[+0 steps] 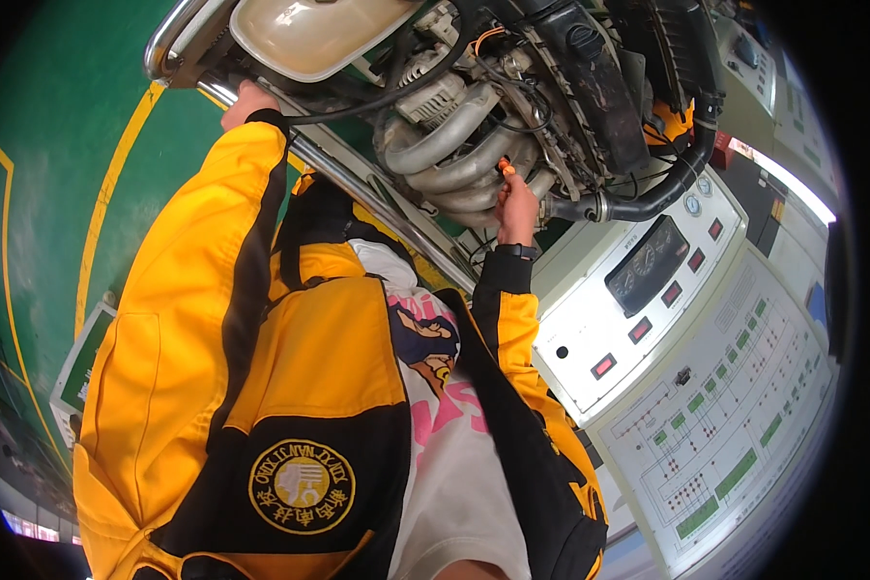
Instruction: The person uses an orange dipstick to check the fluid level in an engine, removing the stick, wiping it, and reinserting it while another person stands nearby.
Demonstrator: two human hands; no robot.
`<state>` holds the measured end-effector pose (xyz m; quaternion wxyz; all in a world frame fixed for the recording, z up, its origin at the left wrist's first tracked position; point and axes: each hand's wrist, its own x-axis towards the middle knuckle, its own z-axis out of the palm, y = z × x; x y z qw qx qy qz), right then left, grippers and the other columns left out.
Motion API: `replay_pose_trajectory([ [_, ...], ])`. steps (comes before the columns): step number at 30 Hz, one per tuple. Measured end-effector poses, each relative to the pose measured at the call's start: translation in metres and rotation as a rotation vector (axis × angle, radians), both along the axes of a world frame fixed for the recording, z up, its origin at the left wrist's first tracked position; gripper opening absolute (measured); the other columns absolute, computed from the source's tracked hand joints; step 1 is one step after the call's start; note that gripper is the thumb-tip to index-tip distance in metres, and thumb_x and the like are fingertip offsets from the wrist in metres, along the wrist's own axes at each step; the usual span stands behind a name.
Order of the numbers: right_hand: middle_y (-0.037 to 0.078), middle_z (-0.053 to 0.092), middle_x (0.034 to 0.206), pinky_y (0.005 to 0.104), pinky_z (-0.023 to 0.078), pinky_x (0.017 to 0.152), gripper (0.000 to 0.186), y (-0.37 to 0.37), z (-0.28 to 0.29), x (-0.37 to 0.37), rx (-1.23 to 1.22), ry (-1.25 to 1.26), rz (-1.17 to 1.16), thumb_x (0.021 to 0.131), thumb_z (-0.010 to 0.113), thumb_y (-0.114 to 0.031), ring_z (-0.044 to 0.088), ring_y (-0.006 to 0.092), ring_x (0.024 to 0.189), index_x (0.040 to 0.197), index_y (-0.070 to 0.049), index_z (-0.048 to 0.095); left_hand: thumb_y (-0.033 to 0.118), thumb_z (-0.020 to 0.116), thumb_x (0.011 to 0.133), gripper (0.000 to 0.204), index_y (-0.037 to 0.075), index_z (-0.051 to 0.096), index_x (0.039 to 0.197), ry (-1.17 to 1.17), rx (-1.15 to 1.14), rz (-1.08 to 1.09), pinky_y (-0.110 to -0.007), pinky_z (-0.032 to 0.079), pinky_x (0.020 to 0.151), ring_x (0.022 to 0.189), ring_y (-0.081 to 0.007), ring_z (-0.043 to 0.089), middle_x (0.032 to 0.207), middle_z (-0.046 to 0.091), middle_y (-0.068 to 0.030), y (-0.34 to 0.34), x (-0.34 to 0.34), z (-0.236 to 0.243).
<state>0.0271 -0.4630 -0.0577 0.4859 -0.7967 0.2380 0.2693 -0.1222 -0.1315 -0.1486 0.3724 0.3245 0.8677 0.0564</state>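
Note:
An engine with curved grey metal manifold pipes [449, 145] fills the upper middle of the head view. My right hand [517, 208] reaches up beside these pipes, its fingers closed on a small orange handle [506, 166]. What the handle belongs to is hidden among the engine parts. My left hand [247, 104] rests at the shiny metal rail [329, 164] of the engine stand, near its bent corner. The fingers of this hand curl over the rail and are partly hidden. A black hose [358, 115] runs from beside the left hand into the engine.
A beige plastic tank [314, 39] sits at the top left of the stand. Right of the engine are a black hose [681, 184], a gauge panel [648, 261] with red displays and a wiring diagram board [715, 425]. Yellow lines cross the green floor [48, 126].

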Motion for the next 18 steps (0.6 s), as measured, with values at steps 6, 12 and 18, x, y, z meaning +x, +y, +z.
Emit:
replay_pose_trajectory([
  [6, 0.012, 0.056, 0.058, 0.0355, 0.04, 0.052, 0.043, -0.023, -0.012, 0.006, -0.548, -0.45, 0.49, 0.084, 0.054, -0.041, 0.053, 0.0261, 0.053, 0.069, 0.0, 0.054, 0.042, 0.049, 0.077, 0.056, -0.009, 0.062, 0.097, -0.03, 0.0, 0.061, -0.038, 0.044, 0.086, 0.099, -0.0378, 0.058, 0.105, 0.061, -0.0243, -0.003, 0.003, 0.007],
  [12, 0.022, 0.059, 0.07, 0.0424, 0.043, 0.061, 0.053, -0.018, 0.012, -0.002, -0.698, -0.476, 0.684, 0.086, 0.051, -0.051, 0.056, 0.0394, 0.067, 0.075, 0.001, 0.056, 0.041, 0.05, 0.077, 0.055, -0.009, 0.062, 0.095, 0.026, -0.007, -0.013, -0.038, 0.044, 0.085, 0.098, -0.0379, 0.058, 0.104, 0.061, -0.025, -0.006, -0.006, 0.002],
  [18, 0.024, 0.059, 0.075, 0.0483, 0.042, 0.061, 0.048, -0.022, -0.012, -0.01, -0.72, -0.509, 0.727, 0.092, 0.041, -0.047, 0.056, 0.0431, 0.07, 0.083, 0.0, 0.051, 0.043, 0.048, 0.078, 0.057, -0.009, 0.061, 0.097, -0.002, -0.02, -0.04, -0.038, 0.044, 0.086, 0.099, -0.0384, 0.058, 0.105, 0.061, -0.025, -0.01, -0.013, -0.005],
])
